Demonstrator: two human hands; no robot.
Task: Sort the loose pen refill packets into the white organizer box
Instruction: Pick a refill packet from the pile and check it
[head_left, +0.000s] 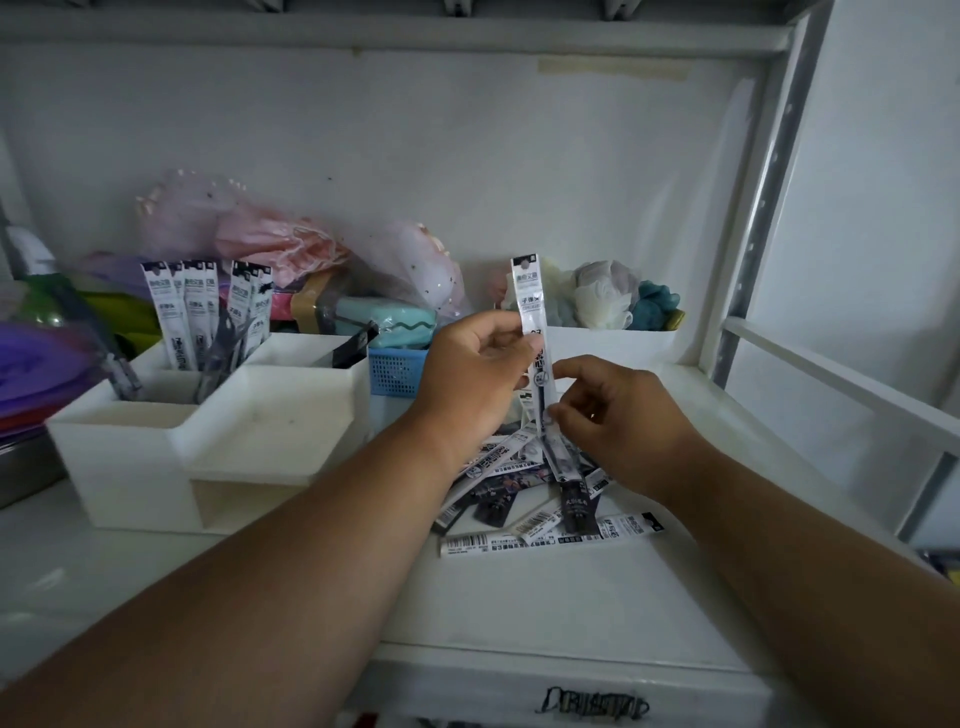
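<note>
Right now, from the head camera, we hold one pen refill packet (535, 332) upright above the loose pile of packets (540, 488) on the white counter (467, 597). Our left hand (470, 364) pinches its upper half, while our right hand (623, 421) pinches its lower end, just over the pile. We judge this as a pick in hand, with many packets not yet sorted. Next we would need to carry it left, well apart from the pile, and drop it upright into the white organizer box (208, 441). That box's back left compartment already holds several standing packets (208, 312); its shallow front tray looks bare. A blue mesh basket (397, 371) sits behind it.
</note>
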